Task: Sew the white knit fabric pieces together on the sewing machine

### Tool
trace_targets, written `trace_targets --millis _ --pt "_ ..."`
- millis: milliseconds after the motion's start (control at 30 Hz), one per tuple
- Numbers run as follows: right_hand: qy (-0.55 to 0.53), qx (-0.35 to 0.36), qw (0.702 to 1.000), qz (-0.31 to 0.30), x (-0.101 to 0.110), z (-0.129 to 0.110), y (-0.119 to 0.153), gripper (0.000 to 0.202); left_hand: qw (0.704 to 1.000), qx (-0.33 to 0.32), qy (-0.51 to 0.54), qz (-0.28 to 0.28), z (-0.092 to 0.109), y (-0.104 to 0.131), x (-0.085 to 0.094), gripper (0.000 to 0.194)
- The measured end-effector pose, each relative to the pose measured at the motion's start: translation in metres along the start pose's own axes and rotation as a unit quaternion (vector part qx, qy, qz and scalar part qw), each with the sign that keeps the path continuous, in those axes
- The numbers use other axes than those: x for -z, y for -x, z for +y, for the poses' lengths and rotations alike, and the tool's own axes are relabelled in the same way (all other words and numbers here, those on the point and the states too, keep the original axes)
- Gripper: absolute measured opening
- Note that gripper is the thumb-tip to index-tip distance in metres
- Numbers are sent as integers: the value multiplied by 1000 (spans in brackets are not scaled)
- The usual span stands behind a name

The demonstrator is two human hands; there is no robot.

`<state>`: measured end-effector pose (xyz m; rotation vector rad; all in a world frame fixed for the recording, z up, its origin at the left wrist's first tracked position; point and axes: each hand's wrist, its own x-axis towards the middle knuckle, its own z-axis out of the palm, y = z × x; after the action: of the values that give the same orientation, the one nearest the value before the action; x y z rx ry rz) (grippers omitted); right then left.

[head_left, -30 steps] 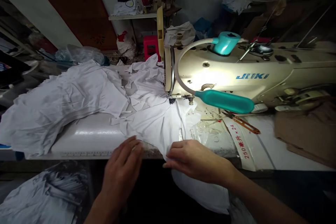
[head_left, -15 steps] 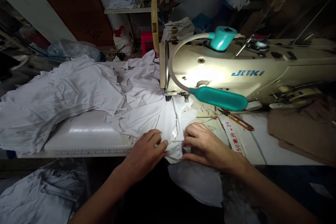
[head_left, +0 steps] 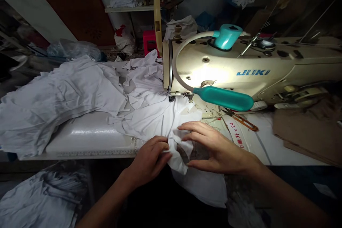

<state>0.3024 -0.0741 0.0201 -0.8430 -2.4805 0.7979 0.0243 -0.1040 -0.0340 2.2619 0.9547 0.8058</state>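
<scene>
White fabric [head_left: 149,117] runs from under the needle area of a cream sewing machine [head_left: 227,67] down to the table's front edge. My left hand [head_left: 152,156] pinches this fabric near that edge. To its right is my right hand [head_left: 213,148], fingers and thumb spread apart, close beside the fabric's loose folds and holding nothing. A teal lamp [head_left: 227,98] lights the machine. Below my right hand, a pale cloth piece [head_left: 203,187] hangs over dark clothing.
Layered white cloth [head_left: 72,92] covers the table's left side. Orange thread snips [head_left: 244,122] lie right of the machine bed, near folded brown fabric [head_left: 307,128]. More white cloth [head_left: 40,203] sits low at left. A red stool [head_left: 150,42] stands behind.
My right hand has let go of the fabric and its fingers have spread. The fabric's lower end is bunched more in my left hand and hangs slightly lower.
</scene>
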Motion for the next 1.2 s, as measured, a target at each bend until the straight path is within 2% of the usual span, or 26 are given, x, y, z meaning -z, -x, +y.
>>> trace_targets --millis 67,100,167,200,267,333,400,467,533,600,667,767,867,933,1033,1100,1200 --pt "70 4 998 -6 -11 3 -5 72 997 -28 -47 -46 2 -2 0 20" --pt "95 4 995 -11 -17 6 -6 72 994 -43 -78 -70 4 -3 0 20" --pt "119 5 993 -17 -25 13 -8 51 983 -61 -137 -109 7 -3 1 16" --pt "118 8 993 -15 -26 16 -8 38 978 -62 -157 -122 9 -3 2 21" --pt "99 17 995 -8 -21 19 -6 19 972 -57 -180 -141 13 0 4 34" --pt "68 27 997 4 -9 18 -1 11 968 -57 -199 -142 15 3 4 40" --pt "23 29 999 4 4 12 2 10 966 -64 -222 -115 16 6 0 35" --pt "-22 20 1000 -4 13 4 4 13 969 -76 -227 -60 14 6 -7 23" --pt "-39 7 999 -16 13 -3 3 13 979 -88 -184 25 12 4 -15 16" --pt "-12 -4 1000 -18 6 -6 -1 11 982 -97 -133 92 9 2 -20 15" --pt "42 -3 999 -4 -6 -4 -6 17 981 -116 -130 89 6 1 -22 14" --pt "105 -4 994 26 -26 4 -11 21 964 -155 -216 2 2 6 -20 16" --pt "109 -17 993 48 -39 11 -10 18 949 -160 -268 -39 2 14 -16 21" --pt "84 -27 993 72 -43 13 -9 16 956 -137 -255 -47 6 16 -10 20" --pt "45 -39 992 115 -44 14 -10 14 980 -91 -164 -62 14 14 0 26" --pt "22 -45 988 149 -43 17 -17 14 992 -71 -102 -34 16 9 7 37" --pt "-6 -72 979 192 -39 26 -37 14 988 -25 -116 104 6 -5 12 24"
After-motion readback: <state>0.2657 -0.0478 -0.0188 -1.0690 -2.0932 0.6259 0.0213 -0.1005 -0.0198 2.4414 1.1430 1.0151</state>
